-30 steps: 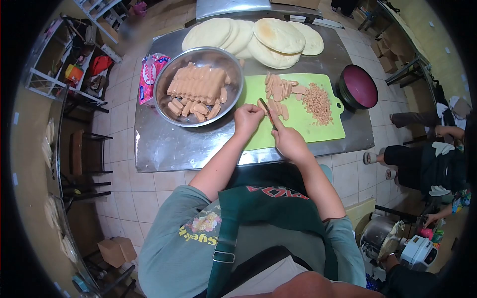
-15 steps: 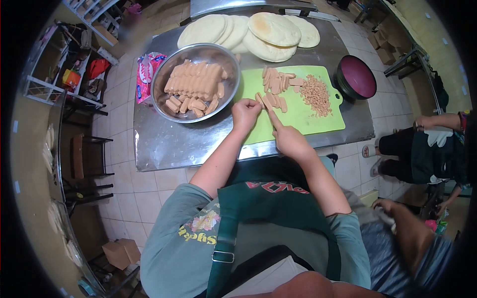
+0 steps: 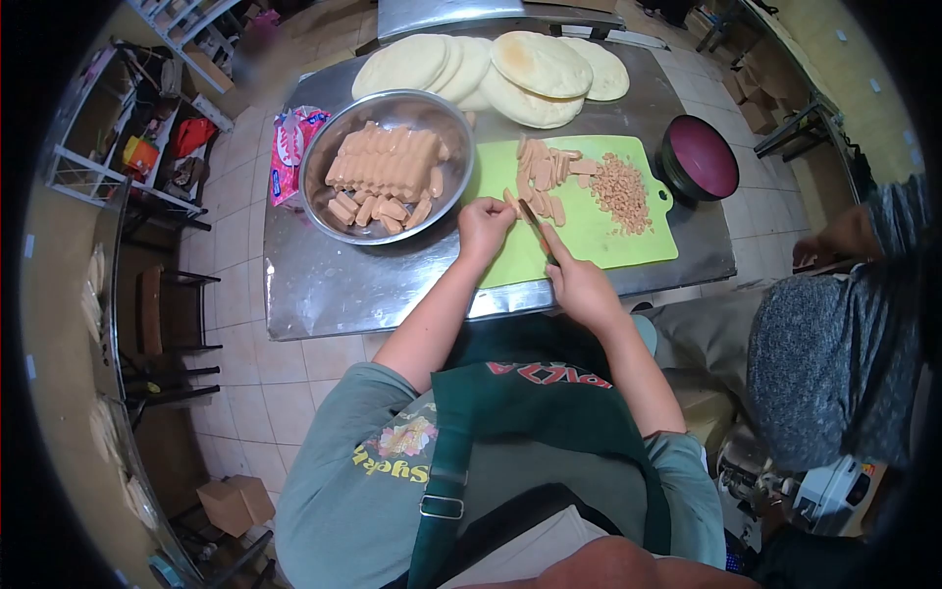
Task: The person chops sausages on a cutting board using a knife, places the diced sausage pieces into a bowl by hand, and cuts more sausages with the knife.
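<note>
My right hand (image 3: pixel 586 293) is closed round the handle of a knife (image 3: pixel 534 222), its blade pointing away over the green cutting board (image 3: pixel 628 253). Pinched at the board's left side, a small piece of sausage (image 3: pixel 510 200) is in my left hand (image 3: pixel 485 230), beside the blade. Sliced sausage pieces (image 3: pixel 542 169) lie just beyond the knife, and a heap of finely diced sausage (image 3: pixel 621 194) is at the board's right. Left of the board, a steel bowl (image 3: pixel 321 211) holds a block of sausages (image 3: pixel 385 160) and several loose short ones.
Flatbreads (image 3: pixel 543 65) lie at the metal table's (image 3: pixel 324 299) far side. A pink packet (image 3: pixel 287 157) touches the steel bowl's left. A dark bowl with a red inside (image 3: pixel 700 157) stands right of the board. Another person (image 3: pixel 810 363) is close on the right.
A person in grey has come in at the right, hiding the co-worker seen there before. The knife has shifted slightly beside the piece in my left hand; both hands stay at nearly the same place.
</note>
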The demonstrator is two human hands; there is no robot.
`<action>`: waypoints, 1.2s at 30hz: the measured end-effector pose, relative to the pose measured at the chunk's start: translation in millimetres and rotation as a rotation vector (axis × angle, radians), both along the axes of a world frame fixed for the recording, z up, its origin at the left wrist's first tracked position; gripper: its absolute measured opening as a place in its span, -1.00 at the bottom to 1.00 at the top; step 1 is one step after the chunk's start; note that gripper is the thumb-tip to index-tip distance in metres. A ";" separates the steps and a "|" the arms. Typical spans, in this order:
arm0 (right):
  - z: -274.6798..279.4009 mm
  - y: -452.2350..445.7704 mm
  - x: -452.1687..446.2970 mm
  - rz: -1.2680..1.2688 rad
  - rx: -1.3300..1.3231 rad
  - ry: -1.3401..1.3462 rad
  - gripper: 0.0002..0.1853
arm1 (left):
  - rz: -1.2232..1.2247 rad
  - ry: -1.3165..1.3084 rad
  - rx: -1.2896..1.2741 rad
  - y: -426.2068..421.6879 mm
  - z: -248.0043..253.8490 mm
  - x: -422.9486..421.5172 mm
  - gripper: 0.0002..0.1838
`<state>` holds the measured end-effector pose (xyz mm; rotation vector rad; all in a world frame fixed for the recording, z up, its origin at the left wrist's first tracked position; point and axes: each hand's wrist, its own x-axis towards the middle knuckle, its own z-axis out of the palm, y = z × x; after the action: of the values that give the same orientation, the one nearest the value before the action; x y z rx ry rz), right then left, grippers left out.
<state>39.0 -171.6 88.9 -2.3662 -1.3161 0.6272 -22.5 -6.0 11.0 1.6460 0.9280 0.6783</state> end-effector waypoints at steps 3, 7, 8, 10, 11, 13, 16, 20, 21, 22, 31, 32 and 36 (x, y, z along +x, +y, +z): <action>-8.3 12.9 -3.3 0.001 0.038 -0.018 -0.36 | 0.005 0.001 -0.003 0.7 0.5 0.7 -0.83; -18.1 18.8 -0.6 0.002 0.048 -0.052 -0.33 | 0.007 0.009 -0.014 0.0 2.5 1.1 -0.84; -18.2 19.1 0.4 0.003 0.045 -0.051 -0.33 | 0.008 0.010 -0.017 0.4 1.0 1.5 -0.84; -18.6 20.2 1.9 0.023 0.042 -0.052 -0.33 | -0.015 0.024 -0.031 1.6 -2.6 1.8 -0.84; -18.8 20.8 2.4 0.024 0.040 -0.051 -0.33 | -0.014 0.025 -0.034 1.4 -2.6 1.6 -0.84; -18.2 22.7 4.2 0.038 0.030 -0.057 -0.33 | -0.019 0.039 0.018 1.2 -2.0 1.6 -0.84; -12.4 28.6 6.4 0.055 -0.012 -0.058 -0.33 | -0.014 0.035 0.026 0.4 1.0 1.3 -0.85; -5.6 43.5 13.5 0.086 -0.113 -0.056 -0.33 | 0.001 -0.002 -0.012 -0.9 5.4 0.7 -0.84; -5.6 46.7 15.7 0.107 -0.132 -0.052 -0.33 | -0.006 0.023 0.005 -0.1 4.5 0.4 -0.84; -5.3 49.4 17.5 0.128 -0.151 -0.048 -0.34 | -0.015 0.047 0.023 0.5 3.7 0.1 -0.84; -0.3 51.4 13.1 0.135 -0.221 -0.018 -0.33 | -0.009 -0.001 0.000 -0.7 2.2 -2.4 -0.86; -0.1 49.6 12.3 0.139 -0.216 -0.018 -0.33 | -0.006 -0.001 0.004 0.1 3.0 -2.7 -0.86; -2.6 31.5 7.2 0.120 -0.179 0.011 -0.35 | -0.012 0.009 0.002 0.1 1.7 -2.5 -0.86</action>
<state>46.2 -140.1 86.3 -2.4317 -1.4613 0.8240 -24.9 -5.9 12.7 1.6568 0.9228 0.6646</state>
